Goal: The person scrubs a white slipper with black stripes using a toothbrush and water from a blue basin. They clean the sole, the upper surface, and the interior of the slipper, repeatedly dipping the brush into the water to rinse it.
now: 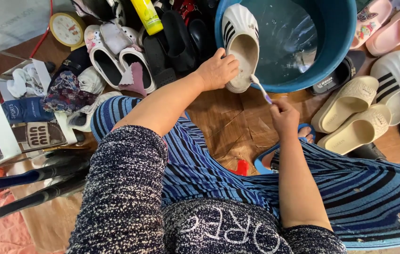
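Observation:
My left hand (218, 70) grips the heel end of a white clog-style slipper (241, 33) with black stripes, held tilted over the rim of a blue basin (336, 37) of water. My right hand (284, 116) holds a toothbrush (259, 87) by its handle, the brush head touching the slipper's inner heel. I sit with blue striped trousers over my knees and a blue sandal (266, 160) on my foot.
Beige slippers (350, 113), a white striped slipper (395, 80) and pink slippers (388, 23) lie to the right. Black and white shoes (129, 61), a yellow bottle (146, 16), a clock (67, 29) and a shelf with cloths (30, 103) are to the left. Cardboard (233, 127) covers the floor.

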